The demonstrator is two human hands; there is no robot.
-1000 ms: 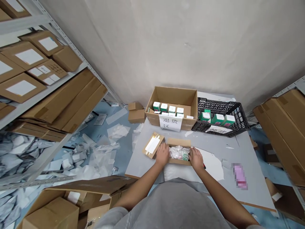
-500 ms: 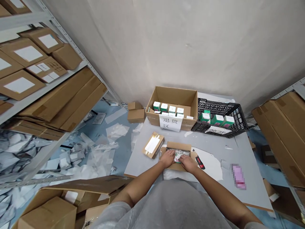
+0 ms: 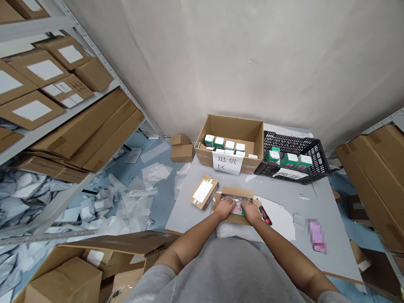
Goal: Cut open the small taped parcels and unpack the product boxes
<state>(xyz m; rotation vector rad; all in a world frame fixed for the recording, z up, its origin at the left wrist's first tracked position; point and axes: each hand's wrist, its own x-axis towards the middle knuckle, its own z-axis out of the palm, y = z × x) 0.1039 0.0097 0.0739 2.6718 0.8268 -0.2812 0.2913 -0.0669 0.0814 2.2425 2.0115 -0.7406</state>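
A small open cardboard box (image 3: 237,192) stands on the table in front of me with its flaps spread. Both my hands reach into it. My left hand (image 3: 226,208) curls its fingers on crumpled clear bubble wrap (image 3: 237,201) at the left side. At the right side my right hand (image 3: 251,211) grips the same wrap, thumb toward the middle. Between the hands shows the pink and green face of a product box (image 3: 237,210), partly covered by the wrap. A red and black box cutter (image 3: 265,216) lies right of my right hand.
A taped parcel (image 3: 203,192) lies to the left. Behind stand a large carton (image 3: 202,158) and a black crate (image 3: 322,173), each holding green-white boxes. A pixelated pink item (image 3: 316,235) is at the right. Shelves (image 3: 104,88) of cartons flank the table; paper scraps (image 3: 135,206) litter the floor.
My hands have drawn closer together inside the box, with the bubble wrap pushed toward the far side. More of the pink and green product box now shows. The view has shifted slightly.
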